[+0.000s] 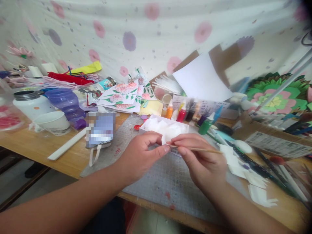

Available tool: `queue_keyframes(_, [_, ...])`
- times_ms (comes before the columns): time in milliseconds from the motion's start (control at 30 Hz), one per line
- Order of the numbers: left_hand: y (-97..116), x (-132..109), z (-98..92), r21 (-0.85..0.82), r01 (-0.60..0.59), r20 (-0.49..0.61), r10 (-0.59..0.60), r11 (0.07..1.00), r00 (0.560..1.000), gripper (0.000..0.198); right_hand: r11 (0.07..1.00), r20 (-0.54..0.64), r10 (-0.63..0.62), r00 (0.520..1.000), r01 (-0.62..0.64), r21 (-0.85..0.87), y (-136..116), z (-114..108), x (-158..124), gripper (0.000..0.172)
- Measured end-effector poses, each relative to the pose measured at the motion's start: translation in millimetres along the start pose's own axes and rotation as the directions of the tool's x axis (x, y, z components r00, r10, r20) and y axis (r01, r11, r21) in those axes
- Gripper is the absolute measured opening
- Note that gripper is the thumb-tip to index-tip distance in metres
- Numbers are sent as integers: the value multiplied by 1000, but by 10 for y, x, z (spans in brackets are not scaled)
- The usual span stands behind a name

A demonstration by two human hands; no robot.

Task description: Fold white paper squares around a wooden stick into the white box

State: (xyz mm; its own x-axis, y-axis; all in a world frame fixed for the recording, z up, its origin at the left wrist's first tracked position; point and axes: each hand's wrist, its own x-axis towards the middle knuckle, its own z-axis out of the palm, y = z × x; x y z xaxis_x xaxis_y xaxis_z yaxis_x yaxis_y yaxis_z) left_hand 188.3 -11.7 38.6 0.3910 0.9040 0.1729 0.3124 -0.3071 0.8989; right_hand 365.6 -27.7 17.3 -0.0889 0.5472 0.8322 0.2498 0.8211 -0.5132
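Both hands meet over a grey cutting mat [161, 185], in front of a shallow box filled with white, soft-looking pieces [156, 124]. My left hand [140, 156] is closed, pinching a small white piece of thin paper or tissue [164, 139] between thumb and fingers. A thin wooden stick [204, 149] lies in the closed fingers of my right hand [207, 162]. Its left end reaches my left thumb and the white piece. Whether the piece is wrapped round the stick I cannot tell. My right fingertips also come close to the white piece.
Behind the box stand orange [169, 111], red [181, 114] and green [206, 126] squeeze bottles. A phone [101, 130], a white cup [51, 123] and floral paper cards [126, 94] are on the left. White paper strips [231, 162], brushes and a cardboard box [265, 136] crowd the right.
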Motion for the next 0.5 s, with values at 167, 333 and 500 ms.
queue_keyframes(167, [26, -7, -7, 13, 15, -31, -14, 1000, 999, 32, 990, -72, 101, 992, -93, 106, 84, 32, -19, 21])
queue_keyframes(333, [11, -19, 7, -124, 100, -47, -106, 987, 993, 23, 941, -148, 219, 964, -168, 293, 194, 67, -71, 13])
queue_keyframes(500, [-44, -14, 21, -230, 71, -70, -90, 970, 994, 18, 897, -138, 293, 946, -221, 383, 210, 63, -73, 12])
